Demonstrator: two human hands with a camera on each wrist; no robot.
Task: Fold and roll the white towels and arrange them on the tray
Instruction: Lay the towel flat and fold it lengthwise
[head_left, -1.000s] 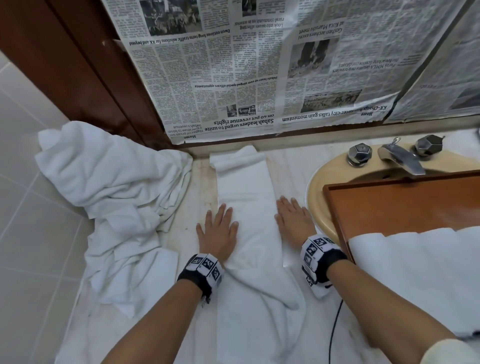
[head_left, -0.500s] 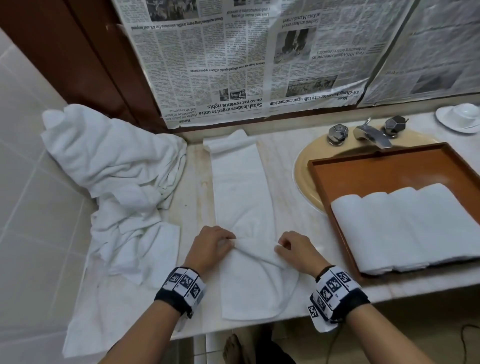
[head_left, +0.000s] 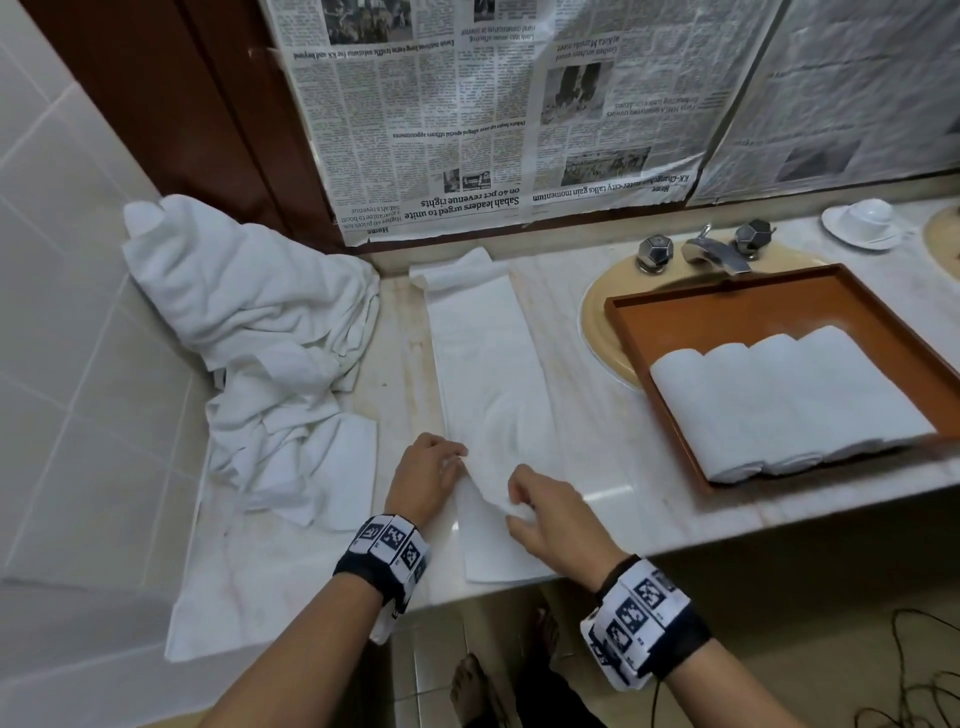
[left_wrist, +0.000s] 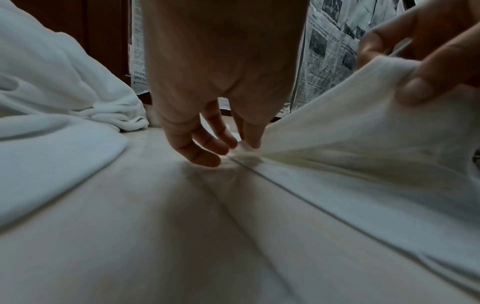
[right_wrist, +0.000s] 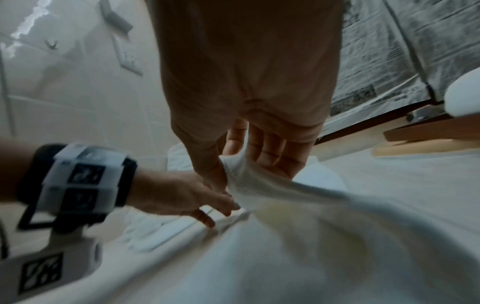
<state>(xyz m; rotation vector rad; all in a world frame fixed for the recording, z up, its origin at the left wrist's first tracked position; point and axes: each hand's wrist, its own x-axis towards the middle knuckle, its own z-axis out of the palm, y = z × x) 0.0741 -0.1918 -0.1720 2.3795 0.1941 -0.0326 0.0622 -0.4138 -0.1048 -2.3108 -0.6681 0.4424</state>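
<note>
A long folded white towel (head_left: 483, 364) lies as a strip on the marble counter, from the back wall to the front edge. At its near end my left hand (head_left: 457, 460) pinches the towel's left edge against the counter, fingers (left_wrist: 207, 152) pointing down. My right hand (head_left: 519, 506) pinches a fold of the same towel (right_wrist: 249, 185) and holds it raised off the strip. An orange-brown tray (head_left: 727, 291) sits over the sink at the right. Several rolled white towels (head_left: 779, 395) lie side by side in its near half.
A heap of loose white towels (head_left: 249, 332) fills the left corner against the tiled wall, with a flat cloth (head_left: 234, 587) spread in front of it. Behind the tray are a faucet (head_left: 719, 254) and a white cup on a saucer (head_left: 865, 221). Newspaper covers the wall.
Both hands lay flat on the middle of the strip. They drew back to its near end and took hold of it. The right hand has now lifted a fold.
</note>
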